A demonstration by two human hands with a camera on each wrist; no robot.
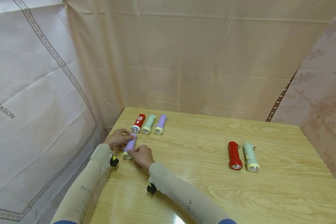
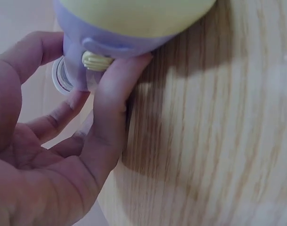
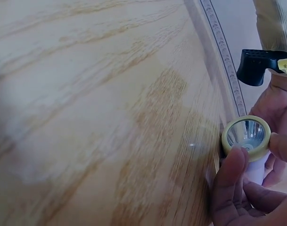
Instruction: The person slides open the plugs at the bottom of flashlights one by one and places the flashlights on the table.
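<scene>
A purple flashlight (image 1: 131,145) with a pale yellow head lies near the table's left edge, its lens end facing me. My left hand (image 1: 118,138) grips it by the rear part of the body. At the lens end, my right hand (image 1: 143,156) pinches it between thumb and fingers. The left wrist view has the flashlight's yellow head (image 2: 143,16) up close, with a ribbed yellow switch (image 2: 96,61) on the purple body. In the right wrist view, fingers touch both sides of the yellow lens rim (image 3: 226,136).
Behind the hands a red flashlight (image 1: 138,122), a mint one (image 1: 149,123) and another purple one (image 1: 161,123) lie in a row. Farther right on the wooden table (image 1: 196,155) lie a red flashlight (image 1: 234,154) and a mint one (image 1: 250,155). Cloth hangs around the table.
</scene>
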